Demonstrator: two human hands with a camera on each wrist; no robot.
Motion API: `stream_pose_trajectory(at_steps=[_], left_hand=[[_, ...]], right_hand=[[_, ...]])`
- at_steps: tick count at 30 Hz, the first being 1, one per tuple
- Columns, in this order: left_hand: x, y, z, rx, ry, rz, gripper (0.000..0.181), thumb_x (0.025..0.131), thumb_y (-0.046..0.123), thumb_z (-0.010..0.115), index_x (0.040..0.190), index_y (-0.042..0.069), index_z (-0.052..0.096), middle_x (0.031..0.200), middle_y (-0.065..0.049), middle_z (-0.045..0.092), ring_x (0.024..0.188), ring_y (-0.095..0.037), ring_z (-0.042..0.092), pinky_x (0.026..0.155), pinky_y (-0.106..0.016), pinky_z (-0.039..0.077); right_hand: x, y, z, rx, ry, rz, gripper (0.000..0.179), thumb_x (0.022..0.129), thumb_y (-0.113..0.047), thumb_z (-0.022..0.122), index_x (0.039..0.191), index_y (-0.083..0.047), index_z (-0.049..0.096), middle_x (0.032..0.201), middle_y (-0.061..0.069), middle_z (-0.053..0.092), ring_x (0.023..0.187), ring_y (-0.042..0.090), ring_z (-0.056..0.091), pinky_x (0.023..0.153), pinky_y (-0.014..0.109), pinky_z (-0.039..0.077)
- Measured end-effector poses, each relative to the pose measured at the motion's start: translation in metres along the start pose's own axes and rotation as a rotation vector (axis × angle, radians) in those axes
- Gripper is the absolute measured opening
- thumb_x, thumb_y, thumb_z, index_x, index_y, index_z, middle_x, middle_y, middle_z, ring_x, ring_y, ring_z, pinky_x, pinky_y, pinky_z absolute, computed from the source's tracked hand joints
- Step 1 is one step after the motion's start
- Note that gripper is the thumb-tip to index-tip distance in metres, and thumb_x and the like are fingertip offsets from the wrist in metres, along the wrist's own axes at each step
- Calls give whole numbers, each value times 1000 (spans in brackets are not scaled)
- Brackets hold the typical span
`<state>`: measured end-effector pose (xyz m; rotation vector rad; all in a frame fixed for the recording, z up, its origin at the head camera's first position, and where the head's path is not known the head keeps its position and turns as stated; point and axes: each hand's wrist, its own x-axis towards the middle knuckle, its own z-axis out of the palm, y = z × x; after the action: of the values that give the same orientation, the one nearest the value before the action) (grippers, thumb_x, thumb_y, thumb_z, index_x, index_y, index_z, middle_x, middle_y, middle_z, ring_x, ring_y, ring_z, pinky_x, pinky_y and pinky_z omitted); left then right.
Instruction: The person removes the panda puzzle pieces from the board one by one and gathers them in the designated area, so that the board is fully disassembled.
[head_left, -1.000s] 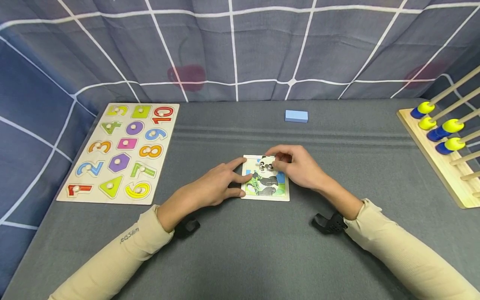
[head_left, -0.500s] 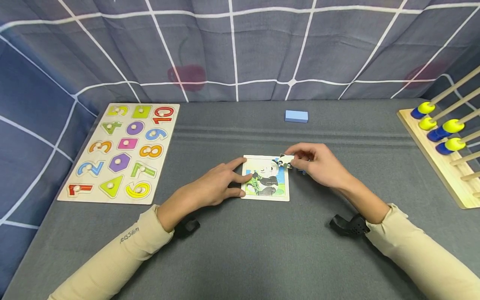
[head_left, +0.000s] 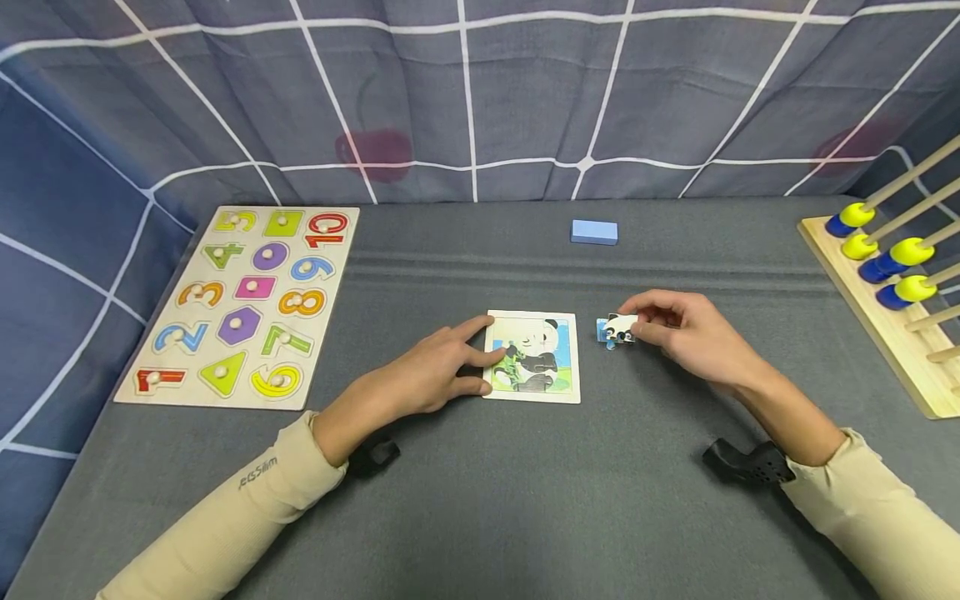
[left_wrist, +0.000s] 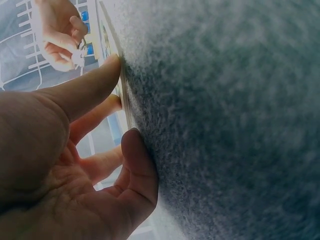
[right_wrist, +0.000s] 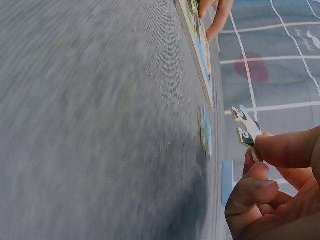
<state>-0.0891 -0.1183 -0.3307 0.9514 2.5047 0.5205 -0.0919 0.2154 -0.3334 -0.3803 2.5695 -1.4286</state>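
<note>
Head view: the panda-face piece was found to have been shifted rightward; a second ago it was held over the upper part of the puzzle board, half a second ago at its right edge, and by now it had been brought apart from it, over the grey cloth. It was pinched by the right hand between thumb and fingers, as was confirmed in the right wrist view, where a blue puzzle piece was seen lying on the cloth below, not touched. No change was noted at the left hand: its fingers were spread, with the tips rested on the board's left edge, and no object was seen lifted by it. The held piece was accordingly judged unplaced, the panda's face on the board being largely white.
</note>
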Motion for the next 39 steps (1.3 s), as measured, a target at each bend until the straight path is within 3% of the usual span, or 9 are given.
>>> stream_pose_trajectory(at_steps=[9, 15, 25, 39], left_hand=[[0, 0, 0, 4, -1, -3, 50, 94, 27, 67, 142, 15, 55, 159, -18, 25, 128, -46, 43, 104, -55, 35], [0, 0, 0, -3, -4, -2, 50, 95, 27, 67, 142, 15, 55, 159, -18, 24, 129, -47, 43, 104, -55, 35], [-1, 0, 0, 3, -5, -3, 50, 95, 28, 67, 142, 15, 55, 159, -19, 25, 127, -47, 44, 103, -54, 36], [0, 0, 0, 14, -2, 9, 50, 95, 27, 67, 142, 14, 55, 158, -20, 25, 127, -47, 45, 103, -53, 37]], right_hand=[[-10, 15, -14, -69, 20, 27, 17, 96, 1, 57, 110, 2, 67, 83, 9, 56, 64, 11, 46, 57, 26, 37], [-8, 20, -11, -180, 57, 12, 15, 91, 4, 64, 106, 3, 68, 83, 8, 57, 65, 10, 48, 59, 23, 38], [-7, 18, -7, -338, 22, 18, 22, 90, -3, 70, 110, 5, 68, 90, 9, 55, 69, 18, 44, 62, 29, 35], [-6, 20, -7, -361, 22, -17, 23, 91, -1, 67, 112, 6, 68, 89, 9, 55, 72, 18, 45, 65, 29, 35]])
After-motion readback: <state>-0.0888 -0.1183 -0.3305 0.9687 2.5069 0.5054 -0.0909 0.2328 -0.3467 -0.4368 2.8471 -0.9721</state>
